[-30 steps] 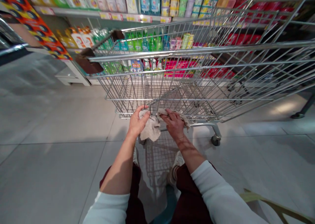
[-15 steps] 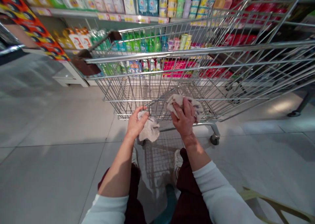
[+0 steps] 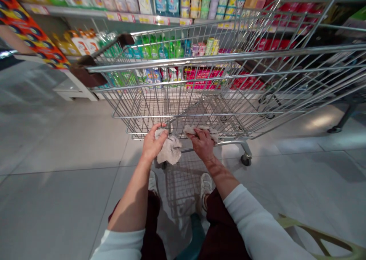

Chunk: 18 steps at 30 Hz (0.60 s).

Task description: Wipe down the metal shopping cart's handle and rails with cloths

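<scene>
A wire shopping cart (image 3: 183,60) stands sideways before me, its brown plastic corner pieces at the left end. My left hand (image 3: 153,141) is closed on a whitish cloth (image 3: 170,150) that hangs down beside the cart's lower wires; its fingertips reach the wires. My right hand (image 3: 202,145) presses a second crumpled, stained cloth (image 3: 191,131) against the low side of the basket, near its bottom edge. The fingers curl over this cloth and partly cover it.
Store shelves (image 3: 114,14) with bottles and tubs run behind the cart. An orange-and-yellow strip (image 3: 28,27) edges the shelf at left. A caster wheel (image 3: 246,159) rests on the tiled floor (image 3: 63,206). An olive-coloured strap-like piece (image 3: 323,237) lies at lower right.
My right hand has moved down and left with its cloth, from higher on the basket side to near the bottom wires. The left hand keeps its place on the cart; the view has shifted slightly.
</scene>
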Each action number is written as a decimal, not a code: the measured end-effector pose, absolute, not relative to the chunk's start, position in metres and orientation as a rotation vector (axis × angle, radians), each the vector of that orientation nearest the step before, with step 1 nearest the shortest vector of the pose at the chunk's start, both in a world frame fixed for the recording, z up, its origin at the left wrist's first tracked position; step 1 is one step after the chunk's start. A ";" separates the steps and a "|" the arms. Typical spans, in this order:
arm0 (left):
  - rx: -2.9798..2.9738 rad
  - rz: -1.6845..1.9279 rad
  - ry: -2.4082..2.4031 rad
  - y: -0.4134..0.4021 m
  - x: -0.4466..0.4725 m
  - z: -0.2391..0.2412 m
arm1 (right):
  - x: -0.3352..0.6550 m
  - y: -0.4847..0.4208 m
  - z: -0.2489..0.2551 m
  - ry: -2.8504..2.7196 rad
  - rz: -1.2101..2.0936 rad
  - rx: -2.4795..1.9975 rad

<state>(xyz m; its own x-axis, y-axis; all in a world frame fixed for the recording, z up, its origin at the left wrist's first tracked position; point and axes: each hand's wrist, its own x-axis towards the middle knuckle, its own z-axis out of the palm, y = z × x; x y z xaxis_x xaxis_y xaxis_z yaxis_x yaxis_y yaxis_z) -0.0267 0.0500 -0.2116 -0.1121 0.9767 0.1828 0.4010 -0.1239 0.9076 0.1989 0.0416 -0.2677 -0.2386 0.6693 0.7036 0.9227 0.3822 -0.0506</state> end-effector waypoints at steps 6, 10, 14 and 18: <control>1.545 1.212 1.591 0.049 -0.024 -0.207 | 0.212 0.045 -0.232 -1.707 -0.469 -1.272; 1.597 1.198 1.608 0.048 -0.024 -0.206 | 0.221 0.054 -0.220 -1.512 -0.484 -1.257; 1.598 1.181 1.613 0.047 -0.025 -0.206 | 0.213 0.054 -0.241 -1.525 -0.486 -1.319; 1.567 1.177 1.682 0.049 -0.021 -0.205 | 0.203 0.046 -0.261 -1.523 -0.300 -1.391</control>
<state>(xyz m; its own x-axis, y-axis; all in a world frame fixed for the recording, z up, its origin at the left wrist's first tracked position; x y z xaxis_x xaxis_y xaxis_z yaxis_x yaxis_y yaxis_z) -0.0212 0.0486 -0.2054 -0.1674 0.9719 0.1657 0.4888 -0.0641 0.8700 0.2027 0.0458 -0.2605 0.1726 0.6019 0.7797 0.8526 0.3051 -0.4243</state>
